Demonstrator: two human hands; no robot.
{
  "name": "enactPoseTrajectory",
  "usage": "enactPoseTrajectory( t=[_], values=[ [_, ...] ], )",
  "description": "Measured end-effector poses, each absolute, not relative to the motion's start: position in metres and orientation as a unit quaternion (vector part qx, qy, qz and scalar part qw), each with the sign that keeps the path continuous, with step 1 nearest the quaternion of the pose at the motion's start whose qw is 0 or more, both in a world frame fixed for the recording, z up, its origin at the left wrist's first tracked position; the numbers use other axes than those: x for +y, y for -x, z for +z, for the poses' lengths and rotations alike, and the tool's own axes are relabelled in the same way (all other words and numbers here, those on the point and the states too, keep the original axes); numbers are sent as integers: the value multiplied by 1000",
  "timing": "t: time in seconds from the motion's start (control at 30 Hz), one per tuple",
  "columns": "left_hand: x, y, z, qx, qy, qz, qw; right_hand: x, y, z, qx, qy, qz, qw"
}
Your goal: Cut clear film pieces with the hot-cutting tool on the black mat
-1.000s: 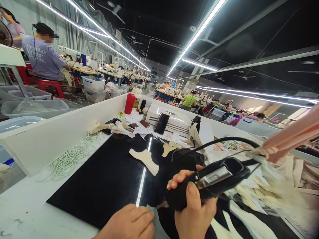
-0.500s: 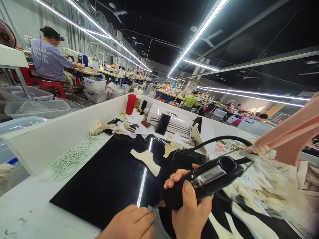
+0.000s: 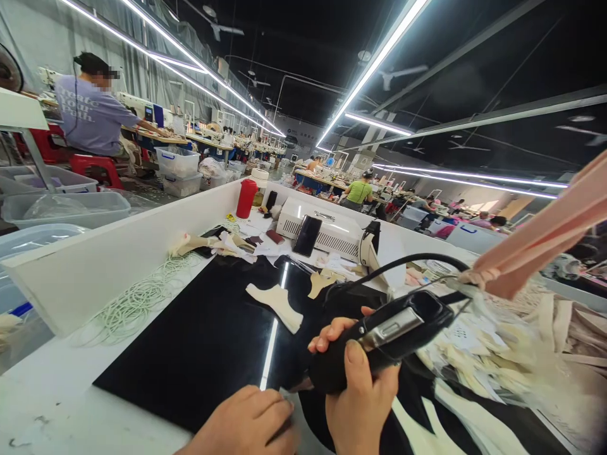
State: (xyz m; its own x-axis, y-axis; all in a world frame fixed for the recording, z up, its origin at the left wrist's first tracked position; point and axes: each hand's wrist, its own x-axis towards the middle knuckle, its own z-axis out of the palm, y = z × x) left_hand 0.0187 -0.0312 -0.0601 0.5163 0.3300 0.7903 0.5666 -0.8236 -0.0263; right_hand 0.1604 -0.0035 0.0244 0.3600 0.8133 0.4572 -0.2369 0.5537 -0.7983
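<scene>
My right hand [image 3: 355,392] is wrapped round a black corded hand-held power tool [image 3: 327,373] with a silver metal plate on its side. The tool slants, its nose down to the left, and its exact kind is unclear. Close to that nose, my left hand [image 3: 249,420] has its fingers curled and pressed together; whatever they hold is hidden. A cream cut fabric piece [image 3: 275,306] lies on the glossy black sheet [image 3: 190,347] beyond both hands. Under my right wrist are black material and cream strips [image 3: 455,411]. A pink cloth strip [image 3: 531,253] is tied near the tool's cord end.
A white panel [image 3: 118,253] borders the left side, with a tangle of pale green cord [image 3: 137,303] beside it. At the back stand a red flask [image 3: 246,199], a white vented machine [image 3: 289,218] and a phone [image 3: 307,235]. Cream scraps [image 3: 493,360] heap at right. Co-workers sit farther off.
The view has shifted slightly. My right hand and the power tool appear a little farther left and the pink strip hangs at a different slant. Both hands keep their grip.
</scene>
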Motion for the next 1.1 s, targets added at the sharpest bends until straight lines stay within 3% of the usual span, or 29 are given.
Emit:
enactPoseTrajectory(
  t=[0.4, 1.1],
  values=[
    [-39, -12, -61, -271, 893, -340, 117, -45, -215, 32, -419, 363, 301, 776],
    [-41, -9, -46, -275, 903, -308, 117, -49, -215, 25, -423, 380, 286, 772]
  ],
)
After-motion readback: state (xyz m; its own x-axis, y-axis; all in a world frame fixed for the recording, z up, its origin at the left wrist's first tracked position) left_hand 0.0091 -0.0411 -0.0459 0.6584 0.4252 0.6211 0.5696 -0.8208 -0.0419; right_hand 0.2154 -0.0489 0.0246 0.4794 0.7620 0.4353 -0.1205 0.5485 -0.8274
